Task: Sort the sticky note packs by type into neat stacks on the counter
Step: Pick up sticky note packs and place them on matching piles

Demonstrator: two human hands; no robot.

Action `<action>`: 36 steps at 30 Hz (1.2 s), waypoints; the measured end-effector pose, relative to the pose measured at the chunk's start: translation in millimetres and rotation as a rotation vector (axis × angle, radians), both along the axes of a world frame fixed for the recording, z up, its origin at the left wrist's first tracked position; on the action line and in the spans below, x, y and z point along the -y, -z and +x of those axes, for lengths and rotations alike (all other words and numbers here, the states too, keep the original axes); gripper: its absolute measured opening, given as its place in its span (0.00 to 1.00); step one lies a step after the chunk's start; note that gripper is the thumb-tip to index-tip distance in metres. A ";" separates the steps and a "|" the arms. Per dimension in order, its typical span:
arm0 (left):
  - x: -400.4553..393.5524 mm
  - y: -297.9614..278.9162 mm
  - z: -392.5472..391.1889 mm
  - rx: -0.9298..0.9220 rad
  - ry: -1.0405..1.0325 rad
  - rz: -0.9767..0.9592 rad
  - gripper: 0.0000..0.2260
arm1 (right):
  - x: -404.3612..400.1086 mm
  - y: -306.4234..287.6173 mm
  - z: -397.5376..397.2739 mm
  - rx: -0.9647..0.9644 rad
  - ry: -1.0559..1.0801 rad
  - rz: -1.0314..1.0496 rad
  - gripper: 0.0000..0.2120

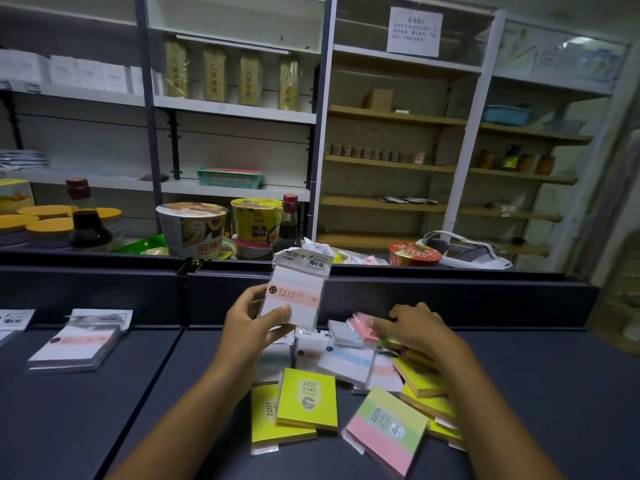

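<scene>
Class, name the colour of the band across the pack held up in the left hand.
Pale pink band on a white pack, clearest in the head view.

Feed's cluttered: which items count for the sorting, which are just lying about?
Job:
white pink-banded pack in left hand
matching stack on the left
mixed pile under right hand
yellow 2207 pads

Clutter:
noodle cups
dark sauce bottles
green basket

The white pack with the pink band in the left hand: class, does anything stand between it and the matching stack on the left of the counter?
Nothing visible does. The left hand holds the pack raised; bare counter lies between it and the matching stack.
</scene>
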State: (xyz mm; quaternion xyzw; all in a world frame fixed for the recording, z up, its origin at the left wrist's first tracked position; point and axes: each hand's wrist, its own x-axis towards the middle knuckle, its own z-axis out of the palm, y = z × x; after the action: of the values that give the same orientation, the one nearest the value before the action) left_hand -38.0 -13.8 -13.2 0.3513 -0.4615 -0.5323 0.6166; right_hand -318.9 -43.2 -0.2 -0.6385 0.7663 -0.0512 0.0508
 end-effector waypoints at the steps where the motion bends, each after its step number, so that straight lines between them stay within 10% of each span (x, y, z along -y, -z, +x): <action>1: -0.4 -0.3 0.2 0.001 -0.003 -0.005 0.12 | 0.4 -0.8 0.1 0.002 -0.003 0.007 0.29; 13: -0.3 -1.7 2.5 -0.029 -0.019 -0.027 0.13 | -11.9 -1.1 10.6 0.323 0.027 -0.327 0.37; 36: -50.5 3.6 36.5 -0.027 -0.181 -0.182 0.20 | -115.0 -8.0 91.7 1.308 -0.114 -0.751 0.21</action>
State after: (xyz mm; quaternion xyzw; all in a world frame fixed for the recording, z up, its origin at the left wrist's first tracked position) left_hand -1.5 36.7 -16.7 0.3269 -0.4661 -0.4348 0.6978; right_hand -227.2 71.8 7.8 -0.4908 0.4767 -0.6748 0.2767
